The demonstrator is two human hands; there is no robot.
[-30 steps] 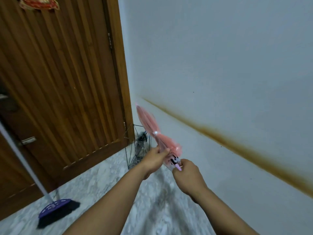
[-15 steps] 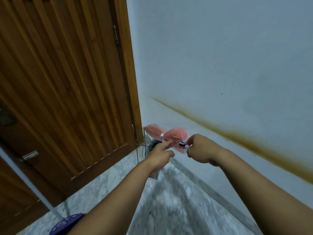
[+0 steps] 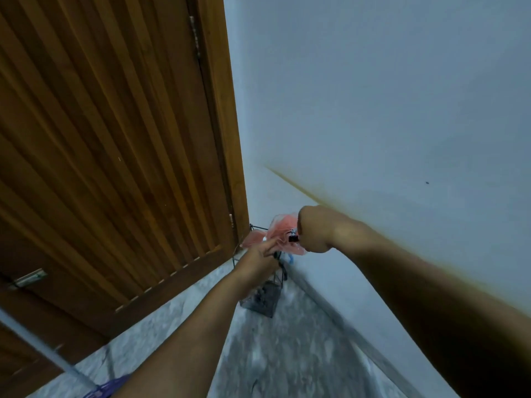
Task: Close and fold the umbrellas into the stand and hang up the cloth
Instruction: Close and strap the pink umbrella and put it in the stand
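Note:
A small folded pink umbrella [image 3: 280, 232] is held over the black wire umbrella stand [image 3: 263, 300] in the corner by the door. My right hand [image 3: 314, 229] is closed around its handle end, fist above the stand's right side. My left hand [image 3: 258, 261] touches the pink canopy from below left, fingers extended along the fabric. The stand's top rim is partly hidden behind my left hand and the umbrella. Something dark and a bit of blue sit inside the stand. No cloth is in view.
A ribbed wooden door [image 3: 115, 139] fills the left. A pale wall [image 3: 373, 110] with a brown stain band runs on the right. A purple broom [image 3: 106, 389] with a pale handle leans at the lower left on the marble floor [image 3: 287, 354].
I moved closer to the corner. The umbrella swung from pointing up to lying low over the stand, and both hands reached forward with it.

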